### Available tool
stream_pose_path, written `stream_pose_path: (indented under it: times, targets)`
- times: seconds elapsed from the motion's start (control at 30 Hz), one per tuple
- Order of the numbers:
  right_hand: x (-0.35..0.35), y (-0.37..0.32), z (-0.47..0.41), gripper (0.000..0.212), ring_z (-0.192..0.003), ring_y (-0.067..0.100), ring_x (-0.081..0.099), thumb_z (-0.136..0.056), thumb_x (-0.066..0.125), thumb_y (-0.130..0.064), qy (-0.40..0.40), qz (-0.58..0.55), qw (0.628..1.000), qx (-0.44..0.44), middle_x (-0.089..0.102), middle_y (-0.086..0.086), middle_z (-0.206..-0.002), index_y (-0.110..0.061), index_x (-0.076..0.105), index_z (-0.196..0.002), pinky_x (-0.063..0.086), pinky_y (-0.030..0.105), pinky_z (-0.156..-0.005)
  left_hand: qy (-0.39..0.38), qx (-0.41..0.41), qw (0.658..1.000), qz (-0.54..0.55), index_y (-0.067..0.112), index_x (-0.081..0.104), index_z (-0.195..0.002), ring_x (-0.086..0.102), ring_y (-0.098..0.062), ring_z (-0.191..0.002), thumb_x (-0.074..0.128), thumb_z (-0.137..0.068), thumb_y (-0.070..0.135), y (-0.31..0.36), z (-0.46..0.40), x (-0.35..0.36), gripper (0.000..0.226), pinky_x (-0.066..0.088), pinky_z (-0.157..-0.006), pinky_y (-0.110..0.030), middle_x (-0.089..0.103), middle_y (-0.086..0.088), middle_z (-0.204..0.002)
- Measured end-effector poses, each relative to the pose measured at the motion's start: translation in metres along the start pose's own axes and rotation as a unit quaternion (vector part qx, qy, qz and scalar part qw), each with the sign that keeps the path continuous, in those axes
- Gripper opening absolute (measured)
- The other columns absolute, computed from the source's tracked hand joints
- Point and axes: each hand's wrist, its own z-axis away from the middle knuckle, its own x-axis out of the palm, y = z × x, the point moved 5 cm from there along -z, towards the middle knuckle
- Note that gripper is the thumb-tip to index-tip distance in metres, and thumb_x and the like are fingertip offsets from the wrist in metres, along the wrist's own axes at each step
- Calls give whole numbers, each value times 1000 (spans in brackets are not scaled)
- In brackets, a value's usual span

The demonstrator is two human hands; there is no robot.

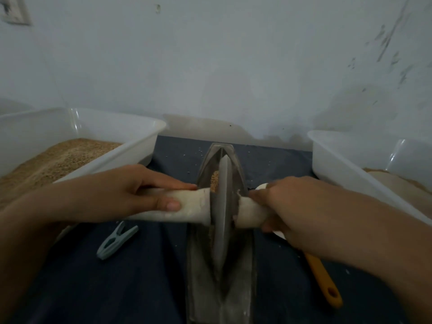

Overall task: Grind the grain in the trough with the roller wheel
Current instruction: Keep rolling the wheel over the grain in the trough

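The left hand (131,192) lay on the pale wooden handle (184,204) left of the roller wheel (222,213), its fingers (163,182) stretched out straight and close together along the top of the wood, the thumb (168,203) pressed flat against the near side; nothing was curled round the handle on that side; the right hand (287,206) wrapped the handle on the other side of the wheel, fingers bent over the top and the thumb tucked beneath, clamped on the wood just beside the metal disc; the wheel stood upright on edge in the groove of the long metal trough (219,277), about midway along it; a small patch of brown grain (214,181) showed in the trough just beyond the handle, left of the disc; the trough rested on a dark cloth over the bench (117,288), its near end cut off by the lower edge; a white tub (131,129) with brown grain sat to the left, another white tub (339,160) to the right, both cropped at the sides; a pale green clothes peg (117,240) lay on the cloth below the left hand; an orange-handled tool (323,281) poked out from under the right forearm, its head hidden; the right fingertips were blurred and hard to make out
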Motion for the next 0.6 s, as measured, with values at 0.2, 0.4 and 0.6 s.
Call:
stream_pose_path:
  times: [0.2, 0.4, 0.6]
  targets:
    - [15, 30, -41, 53, -111, 21, 42, -94, 48, -19, 125, -28, 990, 56, 48, 4, -123, -22, 27, -143, 36, 30, -85, 211, -77, 964, -140, 56, 31, -126, 48, 3, -85, 44, -83, 54, -23, -23, 3, 44, 33, -75, -18, 56, 18, -107]
    - [13, 23, -29, 39, -107, 20, 48, -93, 51, -25, 88, -11, 996, 22, 53, 4, -118, -19, 45, -132, 32, 24, -74, 174, -33, 977, -122, 55, 43, -122, 53, 18, -69, 46, -74, 60, -7, -13, 0, 49, 37, -65, -4, 60, 34, -71]
    - [-6, 0, 15, 25, -85, 10, 56, -90, 54, -35, 5, -22, 999, -38, 58, -5, -98, -25, 56, -112, 33, 15, -56, 10, 22, 1000, -15, 67, 45, -117, 54, 16, -106, 51, -71, 73, 9, 9, -4, 47, 34, -84, 3, 57, 40, -113]
